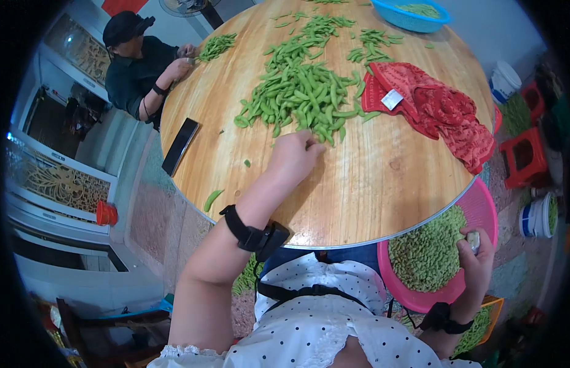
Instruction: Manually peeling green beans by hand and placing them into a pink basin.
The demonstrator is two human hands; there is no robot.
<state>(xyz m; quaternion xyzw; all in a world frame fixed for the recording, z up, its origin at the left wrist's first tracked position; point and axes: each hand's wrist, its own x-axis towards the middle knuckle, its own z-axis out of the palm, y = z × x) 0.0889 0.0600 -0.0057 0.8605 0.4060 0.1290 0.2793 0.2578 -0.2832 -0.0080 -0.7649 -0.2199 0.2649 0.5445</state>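
Observation:
My left hand (pixel 294 154) is at the near edge of a heap of green soybean pods (pixel 303 92) on the round wooden table (pixel 358 198). Its fingers are bent towards the pods; whether they pinch one is hidden. Lower right, my right hand (pixel 477 262) hangs over a pink plastic basin (pixel 490 202) filled with shelled green beans (pixel 425 250). A small whitish thing (pixel 473 241) shows at that hand's fingertips; I cannot tell if it is held or worn. One loose pod (pixel 213 200) lies near the table's left edge.
A red cloth (pixel 423 101) drapes over the table's right edge. A black phone (pixel 180 146) lies at the left. Across there, a person (pixel 137 69) handles a small pod pile (pixel 217 47). A blue basket (pixel 411 16) stands at the far side; a red stool (pixel 524 156) is on the floor.

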